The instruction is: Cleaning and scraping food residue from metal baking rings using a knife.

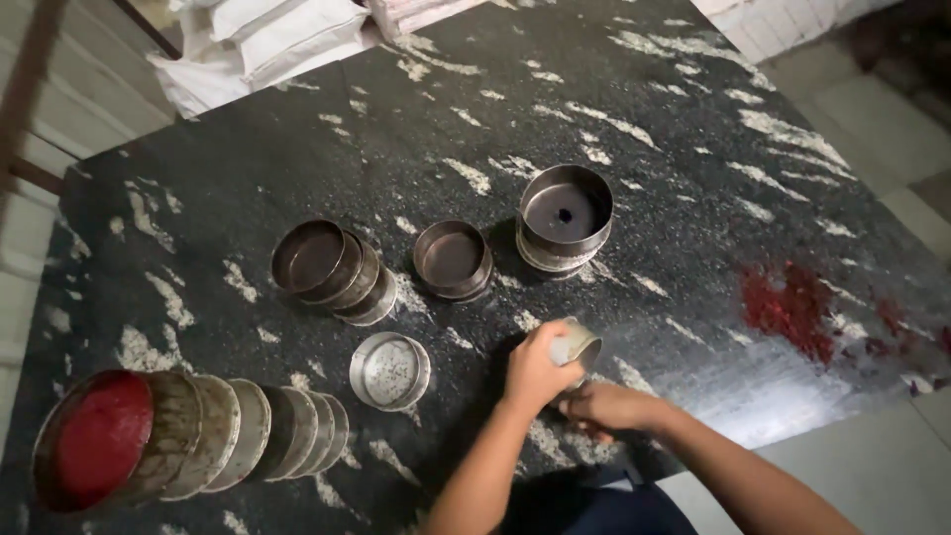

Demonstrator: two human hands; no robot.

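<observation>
Item in hand: small metal tin (576,346), tilted on its side at the near edge of the dark speckled stone table (693,178), its open mouth turned away from the wearer; contents not visible. Left hand (535,369) is wrapped over the tin from above, fingers closed around its wall. Right hand (606,405) sits just beneath and nearer than the tin, fingers curled; whether it grips the tin or only touches its underside cannot be told. Just left of the grip: a shallow round tin (389,371) lying flat, pale inside, with faint specks. Farther left and nearest the wearer: a row of tins lying on their sides (248,431), nested one into the next, the end one (largest) showing a red-coated interior (99,436). Beyond the grip, up and left: a leaning stack of brown tins (332,267). Directly beyond: a single dark tin (453,259), upright. Farthest, just right of that: a taller stacked tin (566,216), a dark spot at its bottom. Right of the grip, well apart: a red powder smear (792,307) on the stone.
</observation>
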